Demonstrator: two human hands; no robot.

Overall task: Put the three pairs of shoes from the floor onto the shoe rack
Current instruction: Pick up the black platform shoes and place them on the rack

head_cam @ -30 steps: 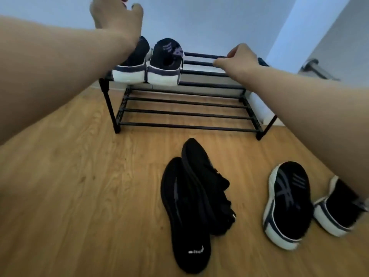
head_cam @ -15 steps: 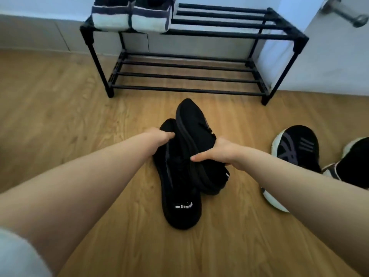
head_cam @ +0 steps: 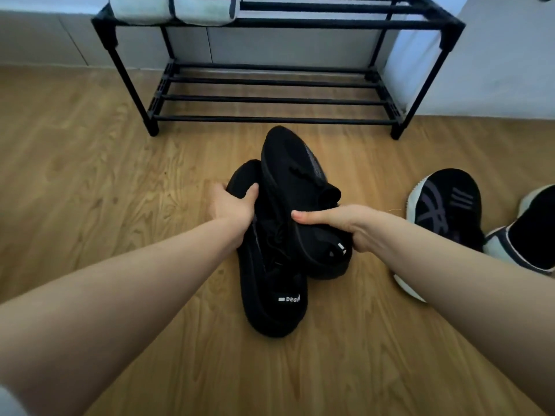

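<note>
Soft, even indoor light fills the scene, moderately bright, with no hard glare anywhere. The wooden floor (head_cam: pixel 90 181) glows warm and carries only faint, diffuse shadows, darkest right beneath the black shoes (head_cam: pixel 279 241) and under the shoe rack (head_cam: pixel 270 24). The black shoes swallow most detail, so laces and seams are hard to read. The wide-angle lens bends the picture: the rack's bars bow and its legs splay outward, and both forearms swell toward the lower corners. The corners darken slightly. Sharpness is fair in the middle, while the pale shoe heels (head_cam: pixel 174 7) at the top edge and the near arms look soft and smeared
</note>
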